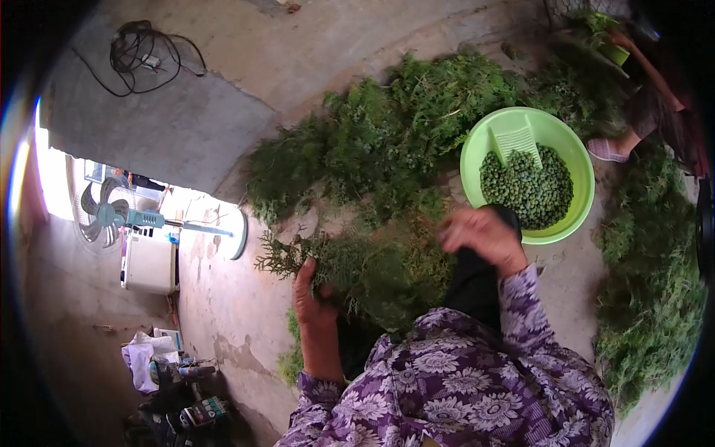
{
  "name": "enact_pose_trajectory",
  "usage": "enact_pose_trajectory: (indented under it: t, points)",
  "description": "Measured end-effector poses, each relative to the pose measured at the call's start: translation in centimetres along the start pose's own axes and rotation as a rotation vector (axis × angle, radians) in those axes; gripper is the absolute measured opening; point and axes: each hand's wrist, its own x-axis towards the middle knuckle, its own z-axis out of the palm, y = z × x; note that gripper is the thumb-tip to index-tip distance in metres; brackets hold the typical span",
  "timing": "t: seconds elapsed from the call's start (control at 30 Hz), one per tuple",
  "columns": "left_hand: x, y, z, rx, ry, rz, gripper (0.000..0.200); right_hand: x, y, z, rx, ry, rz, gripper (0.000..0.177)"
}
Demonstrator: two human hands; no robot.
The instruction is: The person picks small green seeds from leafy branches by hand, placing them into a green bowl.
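Beside the green basin, our right hand is a blur of curled fingers; whether they hold anything, we cannot tell. Our left hand grips a leafy sprig. Bumping the basin could spill its berries.

Looks to me like a plain room in a home: bare concrete floor, a standing fan, a tangled cable, leafy branches heaped near a green basin.
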Motion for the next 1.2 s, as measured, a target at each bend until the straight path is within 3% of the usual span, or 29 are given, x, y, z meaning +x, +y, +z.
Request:
enact_pose_trajectory:
  t: [0.03,0.1,0.13,0.2,0.23,0.3,0.33,0.43,0.5,0.6,0.7,0.73,0.8,1.03,1.13,1.2]
  points:
    - [0.2,0.2,-0.2,-0.047,-0.074,-0.016,0.015,-0.1,0.2,2.3,-0.013,-0.173,0.096,0.030]
    - [0.3,0.1,0.4,-0.021,-0.034,0.010,0.014,0.8,1.7,6.0,-0.285,-0.416,-0.196,0.029]
    - [0.4,-0.2,0.9,0.002,0.004,0.030,0.013,1.0,1.7,7.7,-0.284,-0.416,-0.199,0.029]
    - [0.1,-1.1,2.4,0.121,0.078,0.121,0.012,1.4,1.4,10.2,0.059,-0.265,0.145,0.025]
    - [-0.1,-1.4,3.0,0.238,0.152,0.211,0.010,1.9,1.2,10.6,0.059,-0.268,0.142,0.025]
    - [-0.4,-1.8,3.3,0.269,0.161,0.223,0.008,2.9,1.0,11.1,-0.031,-0.055,0.131,0.025]
    - [-0.5,-2.1,3.4,0.294,0.183,0.216,0.009,3.2,1.2,11.2,-0.033,-0.056,0.128,0.025]
    - [-0.3,-2.5,3.0,0.329,0.198,0.154,0.013,3.6,2.5,11.4,-0.183,0.071,-0.042,0.026]
    - [-0.4,-2.7,3.0,0.280,0.060,0.119,0.023,3.4,2.9,11.7,-0.815,0.213,-0.543,0.020]
    - [-0.4,-2.7,2.9,0.334,-0.103,0.115,0.032,2.5,2.1,12.0,-0.789,0.093,-0.495,0.014]
    - [-0.6,-3.8,2.7,0.447,-0.002,0.132,0.037,2.5,3.3,12.3,-0.880,0.051,-0.501,0.013]
    - [-0.3,-3.5,2.7,0.388,-0.109,0.111,0.035,2.4,3.4,12.4,-0.880,0.051,-0.500,0.013]
    - [-0.5,-3.1,3.4,0.410,-0.078,0.088,0.031,2.2,3.1,12.5,-0.946,-0.008,-0.413,0.015]
    - [-0.8,-2.8,3.1,0.553,0.005,0.126,0.017,1.8,2.8,13.3,-0.906,-0.059,-0.317,0.016]
    - [-0.2,-3.2,1.7,0.446,-0.025,0.146,0.017,1.6,1.9,12.0,-0.842,-0.148,-0.357,0.018]
    - [-0.5,-3.0,1.8,0.440,0.024,0.131,0.018,1.1,0.8,10.9,-0.406,0.034,-0.231,0.018]
